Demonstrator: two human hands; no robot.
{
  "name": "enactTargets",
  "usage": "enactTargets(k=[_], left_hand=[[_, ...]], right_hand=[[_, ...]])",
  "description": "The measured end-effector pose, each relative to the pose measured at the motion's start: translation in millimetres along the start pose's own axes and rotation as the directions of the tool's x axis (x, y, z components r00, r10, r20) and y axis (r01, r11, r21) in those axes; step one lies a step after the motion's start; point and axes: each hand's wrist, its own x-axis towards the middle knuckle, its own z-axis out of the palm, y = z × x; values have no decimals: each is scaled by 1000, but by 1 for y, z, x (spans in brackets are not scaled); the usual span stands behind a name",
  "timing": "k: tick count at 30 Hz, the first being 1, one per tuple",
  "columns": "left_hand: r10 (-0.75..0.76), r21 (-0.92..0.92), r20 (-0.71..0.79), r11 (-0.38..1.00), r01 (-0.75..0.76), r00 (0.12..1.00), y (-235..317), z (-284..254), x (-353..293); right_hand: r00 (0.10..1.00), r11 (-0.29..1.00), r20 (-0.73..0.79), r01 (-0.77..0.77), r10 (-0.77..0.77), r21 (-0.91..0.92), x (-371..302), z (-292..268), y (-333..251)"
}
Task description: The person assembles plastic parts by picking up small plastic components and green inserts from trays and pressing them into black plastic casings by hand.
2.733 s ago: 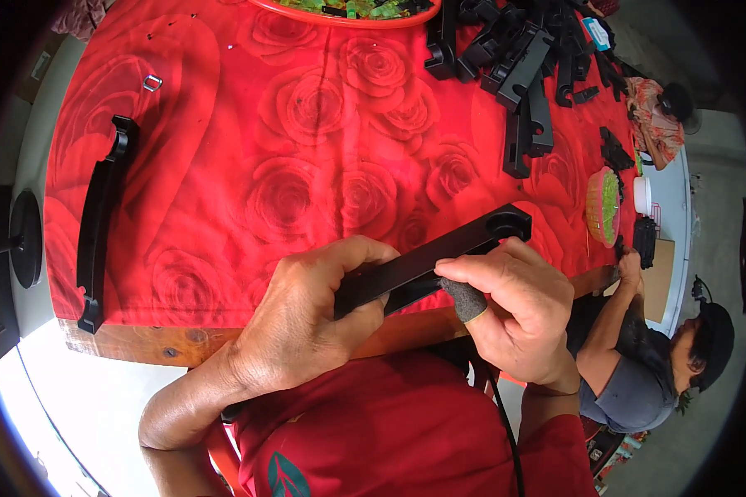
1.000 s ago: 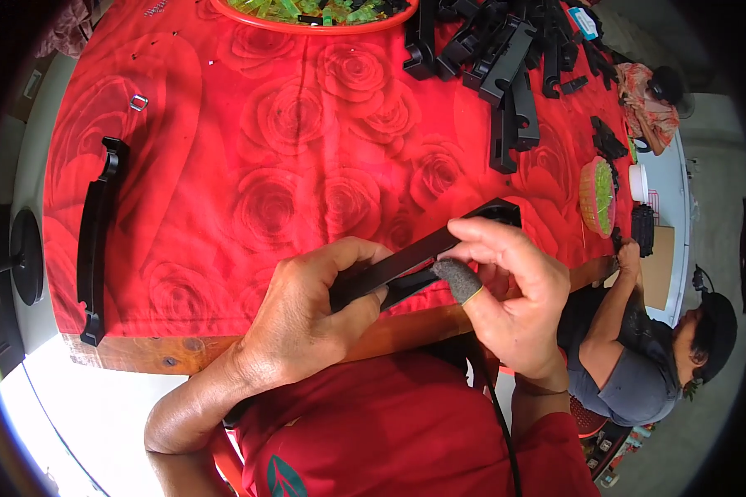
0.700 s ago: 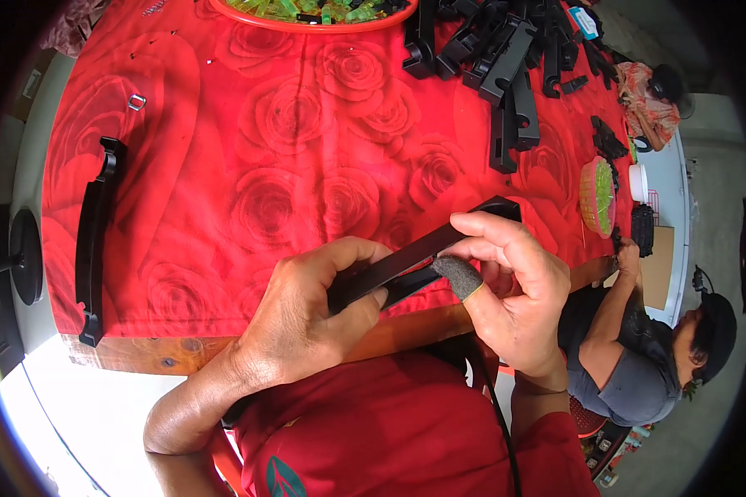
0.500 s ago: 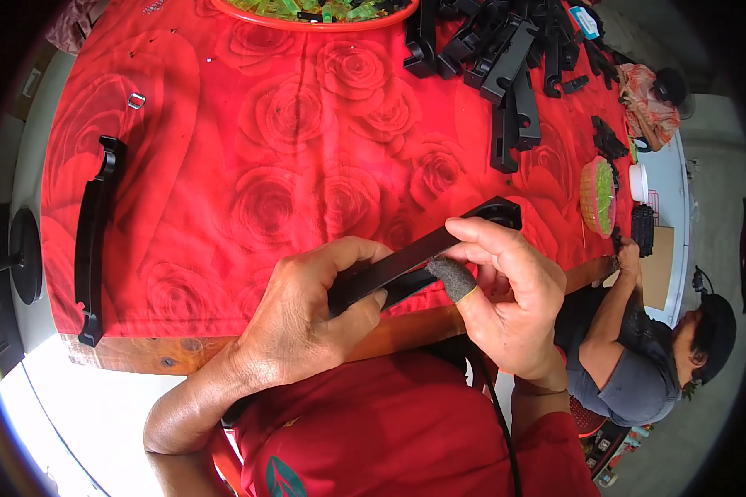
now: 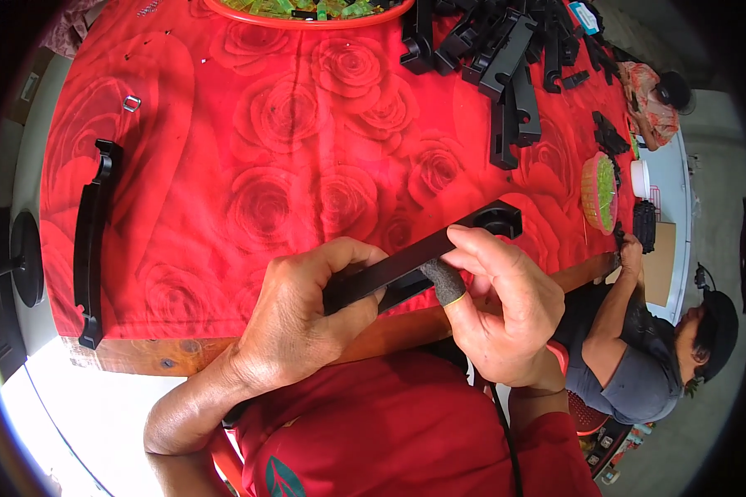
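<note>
Clasping the left end of a long black part (image 5: 394,263), the left hand (image 5: 302,306), as I see it from afar, holds it slanted near the table's edge (image 5: 166,358). The right hand (image 5: 510,294) pinches its middle, a fingertip on top, grey-sleeved thumb (image 5: 445,283) at the near side. Beyond, on red rose-patterned cloth (image 5: 249,124), I make out a similar black part (image 5: 89,240) at left, a small metal link (image 5: 132,103) near it, a heap of black parts (image 5: 506,66) at upper right and a red tray (image 5: 307,23) of green pieces (image 5: 331,10).

Grey-sleeved thumb (image 5: 448,285) of right hand (image 5: 510,311) now nearer left hand (image 5: 307,311)
</note>
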Motion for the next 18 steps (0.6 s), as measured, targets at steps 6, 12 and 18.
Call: enactTargets(k=[6, 12, 18], left_hand=[[-11, -6, -12, 1000, 11, 1000, 0, 0, -2], [9, -32, -15, 999, -10, 1000, -3, 1, -2], [40, 22, -76, 999, -39, 996, -3, 5, -5]], right_hand=[[997, 990, 25, -72, 70, 121, 0, -1, 3], [994, 979, 87, -82, 67, 186, 9, -15, 8], [985, 990, 166, 69, -48, -125, 30, -27, 8]])
